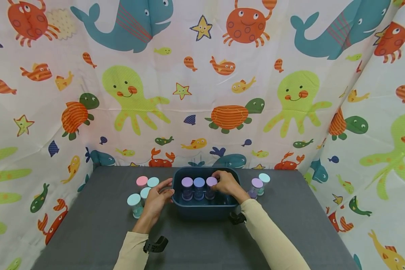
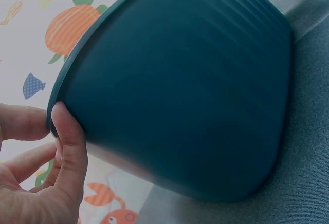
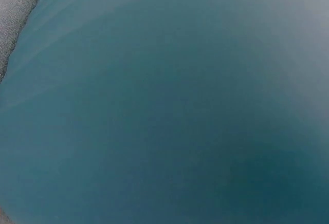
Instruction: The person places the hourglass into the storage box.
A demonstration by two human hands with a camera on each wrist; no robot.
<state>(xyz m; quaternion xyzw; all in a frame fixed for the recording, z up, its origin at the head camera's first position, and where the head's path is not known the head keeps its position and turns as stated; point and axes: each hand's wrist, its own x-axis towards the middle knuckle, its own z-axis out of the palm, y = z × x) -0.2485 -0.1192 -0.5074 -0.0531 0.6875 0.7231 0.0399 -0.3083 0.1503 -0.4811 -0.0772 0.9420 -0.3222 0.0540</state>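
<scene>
A dark blue plastic bin (image 1: 206,213) stands on the grey table. My left hand (image 1: 156,200) pinches its left rim between thumb and fingers, as the left wrist view shows with the bin's wall (image 2: 175,95) beside the thumb. Inside the bin, three small clear jars stand upright in a row: one with a lilac lid (image 1: 187,182), one with a periwinkle lid (image 1: 198,182), and another with a lilac lid (image 1: 211,181). My right hand (image 1: 227,183) reaches over the bin and holds this last jar by its lid. Only the bin's wall (image 3: 164,106) fills the right wrist view.
Left of the bin, partly behind my left hand, are a pink-lidded jar (image 1: 142,182) and several with mint lids (image 1: 134,200). On the right stand a lilac-lidded jar (image 1: 257,183) and a mint-lidded jar (image 1: 264,178). A sea-animal curtain (image 1: 195,123) hangs behind the grey table (image 1: 202,243).
</scene>
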